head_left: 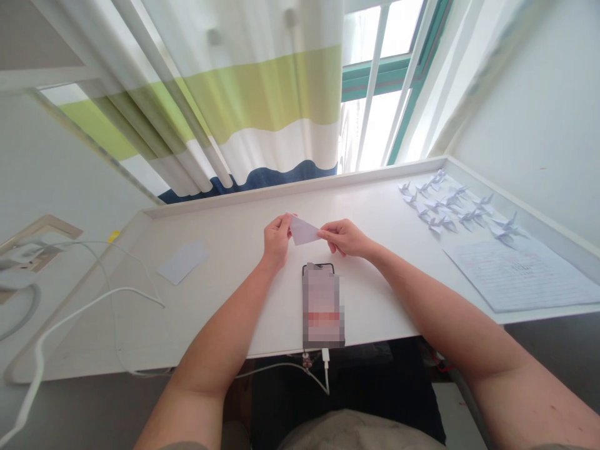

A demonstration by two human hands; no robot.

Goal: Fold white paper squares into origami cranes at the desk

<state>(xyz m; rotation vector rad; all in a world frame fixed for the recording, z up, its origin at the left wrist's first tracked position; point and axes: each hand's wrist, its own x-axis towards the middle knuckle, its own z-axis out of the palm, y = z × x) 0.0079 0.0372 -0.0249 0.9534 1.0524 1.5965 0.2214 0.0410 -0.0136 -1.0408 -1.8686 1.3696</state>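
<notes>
White folded paper (pixel 304 230) above the desk (pixel 225 237), between front and back edges, pinched at one end by left hand (pixel 277 239), at the other by right hand (pixel 345 238), thumb and fingers closed on it in both; at the front edge, phone (pixel 322 306); towards the left edge, loose sheet (pixel 182 262); near the back right corner, paper birds (pixel 454 199); at the front right corner, written page (pixel 520 275)

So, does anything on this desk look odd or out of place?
Nothing looks spilled. The black-rimmed rectangular phone looks odd: coarse blocks obscure its screen, and its lower end sits at the front edge of the white desk.
</notes>
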